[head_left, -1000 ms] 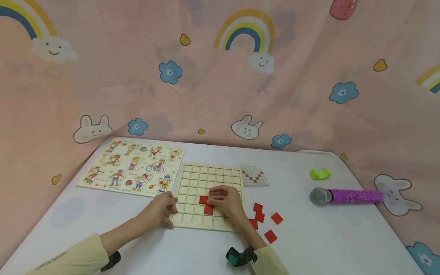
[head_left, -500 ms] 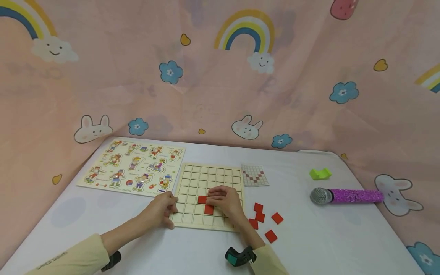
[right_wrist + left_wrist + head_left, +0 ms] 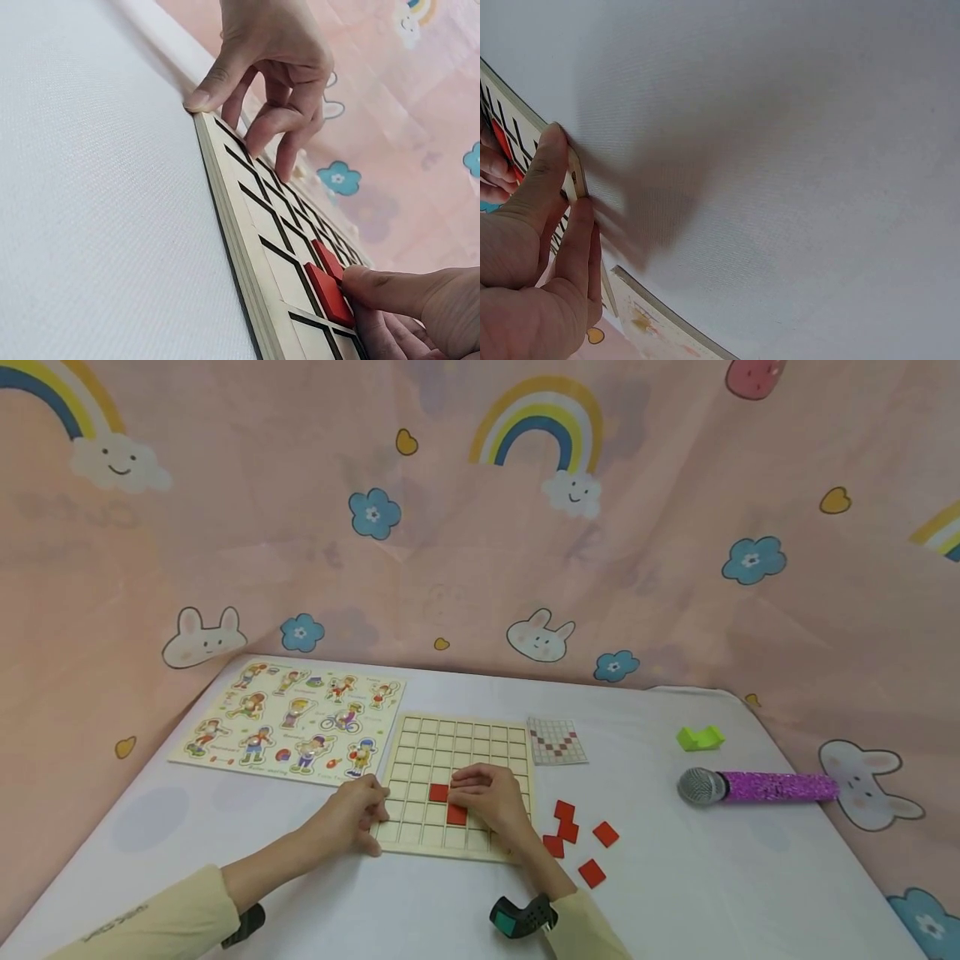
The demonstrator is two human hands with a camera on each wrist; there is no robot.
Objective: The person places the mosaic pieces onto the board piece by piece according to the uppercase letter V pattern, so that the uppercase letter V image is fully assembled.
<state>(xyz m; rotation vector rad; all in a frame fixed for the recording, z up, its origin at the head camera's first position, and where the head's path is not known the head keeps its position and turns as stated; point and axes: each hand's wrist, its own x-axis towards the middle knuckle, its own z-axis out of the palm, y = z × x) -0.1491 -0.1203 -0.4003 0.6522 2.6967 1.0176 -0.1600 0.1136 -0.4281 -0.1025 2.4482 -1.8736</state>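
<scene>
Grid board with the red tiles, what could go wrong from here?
The right hand is right beside the two placed tiles, so it might nudge one out of line. The right forearm runs close to the loose red tiles and could sweep some aside. The left hand holds the grid board by its corner; a tug might shift it.
</scene>
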